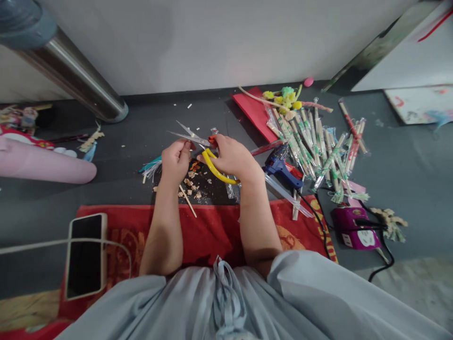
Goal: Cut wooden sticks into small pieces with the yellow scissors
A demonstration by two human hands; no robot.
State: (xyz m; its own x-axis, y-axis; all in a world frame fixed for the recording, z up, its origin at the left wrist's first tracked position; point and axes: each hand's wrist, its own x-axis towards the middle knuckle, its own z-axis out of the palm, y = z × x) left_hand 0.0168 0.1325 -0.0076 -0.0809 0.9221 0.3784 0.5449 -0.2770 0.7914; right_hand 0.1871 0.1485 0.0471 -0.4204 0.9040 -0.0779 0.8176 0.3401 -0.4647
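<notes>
My right hand (235, 155) is closed round a pair of scissors (219, 174) with yellow handles. Their two metal blades stand apart and point left, above my other hand's fingertips. My left hand (176, 159) has its fingers pinched together just under the blades; whatever is between them is too small to make out. A bit of orange-red material (212, 140) shows at my right fingertips. Below the hands, small tan scraps (191, 186) lie scattered on the dark surface. A thin wooden stick (187, 201) and a bundle of white and teal strands (152, 167) lie by my left wrist.
To the right are a blue glue gun (283, 167), several wrapped sticks (318, 141), a red folder (253, 113) and a purple box with black cords (354, 229). Leftward lie a phone (87, 255) with a white cable and a pink cylinder (46, 160). A metal pole (81, 71) stands behind.
</notes>
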